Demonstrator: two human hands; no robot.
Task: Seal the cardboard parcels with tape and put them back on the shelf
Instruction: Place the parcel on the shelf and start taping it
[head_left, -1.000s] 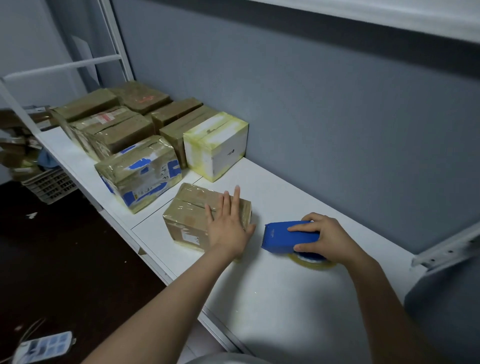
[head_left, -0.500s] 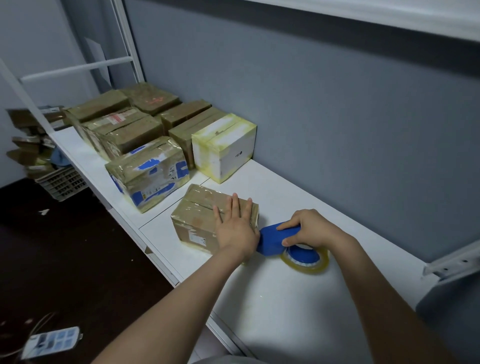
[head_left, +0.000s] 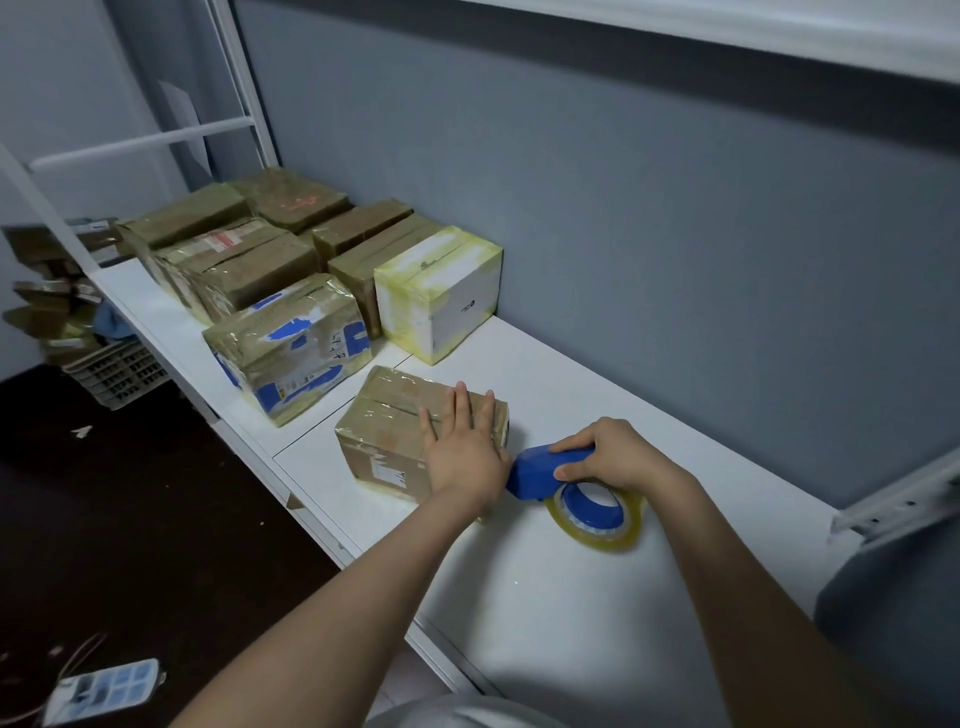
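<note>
Left hand presses parcel — right hand grips dispenser

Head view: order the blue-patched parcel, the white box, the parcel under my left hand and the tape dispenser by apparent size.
1. blue-patched parcel
2. white box and plain parcel under the left hand: alike, unranked
3. tape dispenser

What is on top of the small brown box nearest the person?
The left hand lies flat on the small cardboard parcel, fingers straight. Clear tape shines across its top. Whatever lies under the palm is covered, so I cannot see it.
</note>
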